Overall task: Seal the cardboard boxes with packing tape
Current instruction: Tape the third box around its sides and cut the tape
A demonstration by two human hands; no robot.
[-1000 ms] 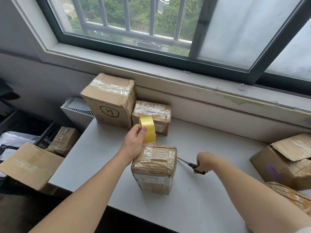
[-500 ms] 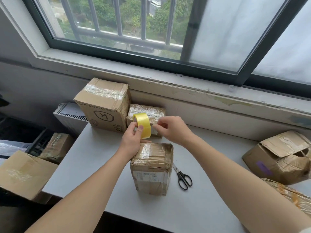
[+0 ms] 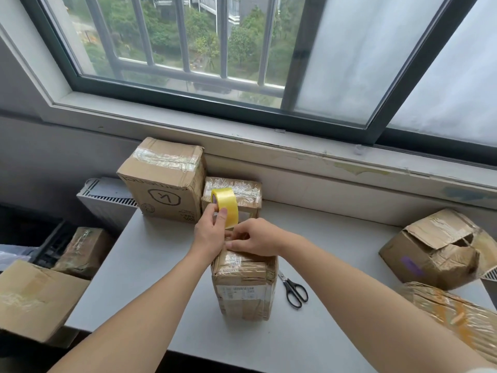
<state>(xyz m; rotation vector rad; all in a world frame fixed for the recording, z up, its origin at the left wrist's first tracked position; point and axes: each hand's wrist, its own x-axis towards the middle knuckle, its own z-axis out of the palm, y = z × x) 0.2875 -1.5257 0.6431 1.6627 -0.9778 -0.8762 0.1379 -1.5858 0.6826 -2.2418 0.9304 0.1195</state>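
Tape roll (image 3: pixel 225 207) in left hand (image 3: pixel 209 235)

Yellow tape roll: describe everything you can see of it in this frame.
The yellow tape roll looks like glossy, translucent packing tape. It is held on edge in the air, wide band toward the camera, core opening turned left. The left hand grips it, thumb on the band and fingers at its left side. It hangs just above the far end of the taped box. The right hand brings curled fingertips to its lower edge; no loose tape end can be made out.
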